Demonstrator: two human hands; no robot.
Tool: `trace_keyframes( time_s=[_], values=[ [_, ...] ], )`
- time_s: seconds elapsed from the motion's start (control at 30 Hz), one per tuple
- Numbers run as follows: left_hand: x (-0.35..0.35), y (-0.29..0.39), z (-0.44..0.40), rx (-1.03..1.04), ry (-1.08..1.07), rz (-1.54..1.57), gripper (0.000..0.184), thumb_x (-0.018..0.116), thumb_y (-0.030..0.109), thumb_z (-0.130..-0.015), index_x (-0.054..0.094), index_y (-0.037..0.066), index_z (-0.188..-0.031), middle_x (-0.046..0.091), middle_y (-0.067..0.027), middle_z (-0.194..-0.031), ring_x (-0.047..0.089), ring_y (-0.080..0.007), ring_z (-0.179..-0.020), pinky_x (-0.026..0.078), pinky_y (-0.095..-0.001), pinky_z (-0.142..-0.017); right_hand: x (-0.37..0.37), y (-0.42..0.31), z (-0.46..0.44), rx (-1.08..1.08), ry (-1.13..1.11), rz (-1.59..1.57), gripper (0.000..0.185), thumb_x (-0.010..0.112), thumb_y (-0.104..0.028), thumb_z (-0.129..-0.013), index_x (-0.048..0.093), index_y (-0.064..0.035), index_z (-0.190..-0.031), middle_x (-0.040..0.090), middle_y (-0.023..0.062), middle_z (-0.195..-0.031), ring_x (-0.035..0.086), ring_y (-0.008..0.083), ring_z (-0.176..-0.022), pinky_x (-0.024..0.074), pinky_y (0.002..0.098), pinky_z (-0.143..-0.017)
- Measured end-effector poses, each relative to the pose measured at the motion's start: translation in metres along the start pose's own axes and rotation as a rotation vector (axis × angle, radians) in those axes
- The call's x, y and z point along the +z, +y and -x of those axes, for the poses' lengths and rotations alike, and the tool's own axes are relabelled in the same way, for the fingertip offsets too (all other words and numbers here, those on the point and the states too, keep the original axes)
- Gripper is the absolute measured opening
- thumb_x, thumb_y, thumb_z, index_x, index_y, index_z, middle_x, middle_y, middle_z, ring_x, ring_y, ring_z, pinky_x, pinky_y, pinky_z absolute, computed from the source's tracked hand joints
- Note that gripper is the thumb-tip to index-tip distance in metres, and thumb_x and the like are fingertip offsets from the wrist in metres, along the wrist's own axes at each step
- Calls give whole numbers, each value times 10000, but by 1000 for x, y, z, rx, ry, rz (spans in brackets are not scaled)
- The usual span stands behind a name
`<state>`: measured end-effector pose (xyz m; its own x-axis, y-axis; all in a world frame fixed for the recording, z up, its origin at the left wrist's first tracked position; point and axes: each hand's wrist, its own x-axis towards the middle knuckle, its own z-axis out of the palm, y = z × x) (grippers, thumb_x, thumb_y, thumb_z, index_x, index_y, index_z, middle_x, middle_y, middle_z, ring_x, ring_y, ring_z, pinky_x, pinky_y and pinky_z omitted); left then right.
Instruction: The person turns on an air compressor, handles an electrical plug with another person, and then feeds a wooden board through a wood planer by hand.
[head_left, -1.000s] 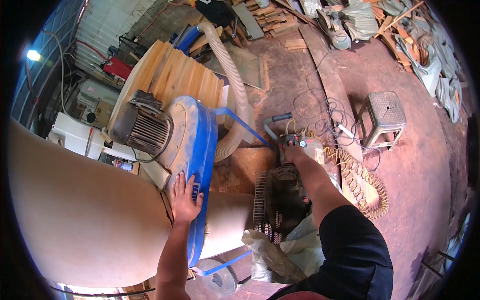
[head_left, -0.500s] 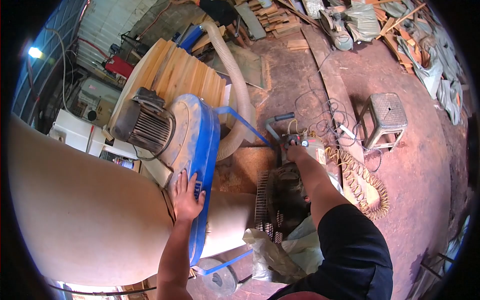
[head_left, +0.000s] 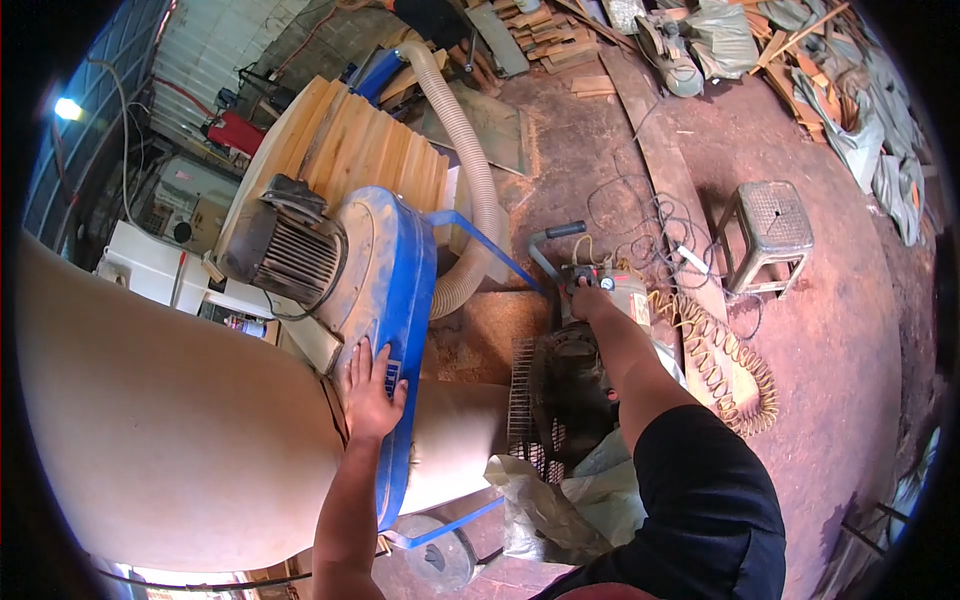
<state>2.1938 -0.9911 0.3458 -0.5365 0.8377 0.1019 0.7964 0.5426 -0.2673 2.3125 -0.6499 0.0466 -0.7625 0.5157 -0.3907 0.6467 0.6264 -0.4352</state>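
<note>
My left hand (head_left: 372,396) lies with spread fingers on the dusty blue housing (head_left: 398,310) of a machine with a finned motor (head_left: 290,255). Beside it bulges a large pale bag (head_left: 180,420). My right arm reaches down to an air compressor (head_left: 625,298), where my right hand (head_left: 588,303) touches the black and red fitting next to a round gauge (head_left: 607,284). The fingertips are closed around or against that fitting; exactly what they grip is too small to tell. A coiled yellow hose (head_left: 735,375) lies right of the compressor.
A ribbed duct hose (head_left: 470,150) curves down behind the blue machine. Stacked boards (head_left: 370,150) stand at upper left. A metal stool (head_left: 775,220), tangled cables (head_left: 665,225) and a long plank (head_left: 660,150) are on the floor to the right. Another person's legs (head_left: 478,65) show at the top.
Both of my hands keep their places. At the top, the other person's legs have come further into view since the earliest frame. The camera has shifted slightly.
</note>
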Motion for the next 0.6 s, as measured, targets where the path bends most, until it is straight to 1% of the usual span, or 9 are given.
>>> trace_keyframes(
  time_s=[0.07, 0.13, 0.3, 0.4, 0.47, 0.5, 0.57, 0.6],
  values=[
    [0, 0, 0, -1, 1, 0, 658, 612, 272, -806, 367, 143, -1403, 236, -188, -1505, 222, -353, -1390, 189, -486, -1125, -1, -1, -1, 3, 10, -17, 451, 446, -191, -862, 541, -17, -1266, 226, 130, -1525, 479, 348, -1242, 422, 463, -976],
    [-1, 1, 0, 5, 11, 20, 656, 626, 236, -801, 375, 125, -1397, 250, -201, -1496, 231, -379, -1382, 205, -509, -1108, -4, -2, 2, 2, 11, -24, 451, 446, -192, -862, 540, -11, -1264, 228, 130, -1524, 477, 349, -1243, 426, 460, -973],
    [-1, 1, 0, 6, 15, 18, 654, 627, 234, -798, 380, 122, -1393, 249, -197, -1498, 233, -377, -1383, 204, -509, -1109, -2, -2, 0, -1, 17, 0, 448, 432, -195, -871, 533, -13, -1267, 238, 131, -1521, 476, 355, -1242, 433, 453, -968],
    [0, 0, 0, 2, 17, 20, 652, 628, 232, -795, 385, 120, -1390, 250, -195, -1498, 235, -374, -1383, 204, -506, -1110, 4, 1, -8, -19, 12, 15, 441, 421, -210, -886, 528, -35, -1276, 256, 146, -1511, 476, 361, -1240, 427, 459, -975],
    [0, 0, 0, -1, 19, 21, 651, 629, 232, -794, 388, 119, -1388, 251, -194, -1498, 237, -372, -1382, 204, -505, -1110, 7, 1, -13, 35, -4, -33, 448, 432, -316, -933, 476, -132, -1339, 291, 116, -1505, 422, 313, -1299, 391, 469, -1009],
    [0, 0, 0, 1, 19, 19, 652, 629, 231, -794, 386, 121, -1389, 251, -193, -1498, 238, -370, -1382, 204, -505, -1110, 8, 1, -14, 34, -3, -32, 448, 432, -316, -933, 476, -132, -1339, 291, 116, -1505, 422, 313, -1299, 391, 469, -1009],
    [-1, 0, 0, 1, 20, 18, 653, 629, 230, -795, 384, 123, -1390, 252, -193, -1498, 239, -368, -1382, 205, -505, -1110, 11, 2, -16, 31, 7, -12, 447, 343, -330, -961, 469, -139, -1345, 274, 116, -1511, 420, 307, -1301, 384, 470, -1014],
    [-1, 0, 0, 3, 20, 20, 654, 629, 230, -795, 382, 126, -1392, 250, -191, -1499, 237, -368, -1383, 204, -505, -1110, 9, 2, -15, 31, 8, -11, 447, 343, -330, -961, 469, -139, -1345, 274, 116, -1511, 420, 307, -1301, 384, 470, -1014]
  ],
)
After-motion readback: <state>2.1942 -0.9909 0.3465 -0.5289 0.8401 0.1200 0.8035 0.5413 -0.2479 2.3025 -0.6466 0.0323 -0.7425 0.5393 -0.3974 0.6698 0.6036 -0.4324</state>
